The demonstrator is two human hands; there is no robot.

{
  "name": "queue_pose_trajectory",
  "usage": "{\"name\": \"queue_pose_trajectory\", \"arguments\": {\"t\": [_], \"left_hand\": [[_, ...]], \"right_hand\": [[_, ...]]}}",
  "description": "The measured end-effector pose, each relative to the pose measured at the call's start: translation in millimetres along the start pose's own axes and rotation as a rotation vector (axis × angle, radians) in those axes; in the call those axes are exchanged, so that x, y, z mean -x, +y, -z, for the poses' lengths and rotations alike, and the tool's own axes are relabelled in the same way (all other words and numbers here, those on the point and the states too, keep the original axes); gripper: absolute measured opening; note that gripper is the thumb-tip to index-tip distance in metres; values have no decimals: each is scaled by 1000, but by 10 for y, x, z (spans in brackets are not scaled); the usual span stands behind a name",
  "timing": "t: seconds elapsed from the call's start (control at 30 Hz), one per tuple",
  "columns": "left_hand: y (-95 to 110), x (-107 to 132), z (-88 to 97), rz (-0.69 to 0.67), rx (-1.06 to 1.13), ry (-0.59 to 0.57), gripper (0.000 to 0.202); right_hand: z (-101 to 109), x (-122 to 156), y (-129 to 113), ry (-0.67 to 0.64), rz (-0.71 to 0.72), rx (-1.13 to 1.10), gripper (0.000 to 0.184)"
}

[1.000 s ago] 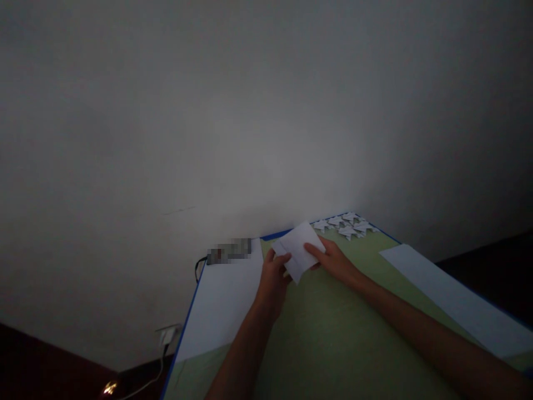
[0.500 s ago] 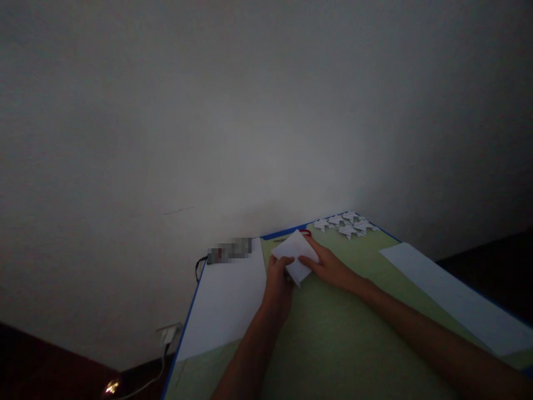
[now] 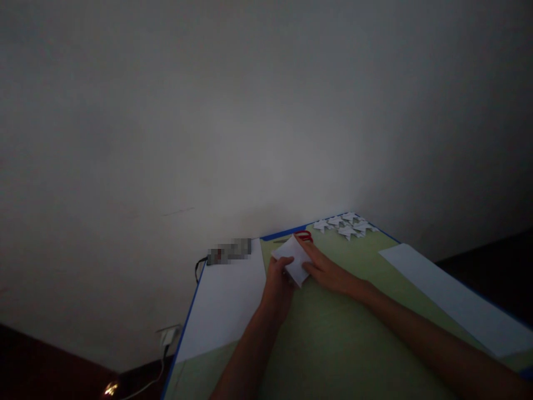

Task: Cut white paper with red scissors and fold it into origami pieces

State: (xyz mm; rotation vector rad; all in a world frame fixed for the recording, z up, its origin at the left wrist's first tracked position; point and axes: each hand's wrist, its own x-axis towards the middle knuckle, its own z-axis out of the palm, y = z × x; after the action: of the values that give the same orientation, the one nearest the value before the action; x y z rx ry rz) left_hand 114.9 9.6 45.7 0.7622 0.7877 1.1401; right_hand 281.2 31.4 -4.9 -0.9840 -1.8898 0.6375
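Note:
A small piece of folded white paper (image 3: 293, 256) is held up over the green tabletop, one corner pointing towards me. My left hand (image 3: 280, 280) grips its left side, thumb on top and the other fingers underneath. On the right edge, my right hand (image 3: 322, 265) has its thumb near the lower corner and its fingers stretched along the upper side, closed on the paper. Just behind the paper lie red-handled scissors (image 3: 306, 236), their blades partly covered by it.
Several white folded paper stars (image 3: 350, 231) lie at the far right corner of the green table (image 3: 333, 344). A white sheet (image 3: 227, 311) covers the left side, with a blurred-out object (image 3: 230, 251) at its far edge. A white paper strip (image 3: 453, 300) lies along the right edge. A wall stands behind.
The paper's right part has been folded in, so it looks narrower. My right hand has shifted its fingers along that edge, and more of the scissors' red handles shows. The left hand stays put.

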Motion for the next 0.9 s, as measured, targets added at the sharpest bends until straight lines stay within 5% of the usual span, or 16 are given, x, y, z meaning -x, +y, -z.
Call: {"name": "queue_pose_trajectory", "arguments": {"t": [0.9], "left_hand": [[-11,-15,-2,34,64,15,47]], "right_hand": [[104,-79,-65,178,-42,127,63]]}}
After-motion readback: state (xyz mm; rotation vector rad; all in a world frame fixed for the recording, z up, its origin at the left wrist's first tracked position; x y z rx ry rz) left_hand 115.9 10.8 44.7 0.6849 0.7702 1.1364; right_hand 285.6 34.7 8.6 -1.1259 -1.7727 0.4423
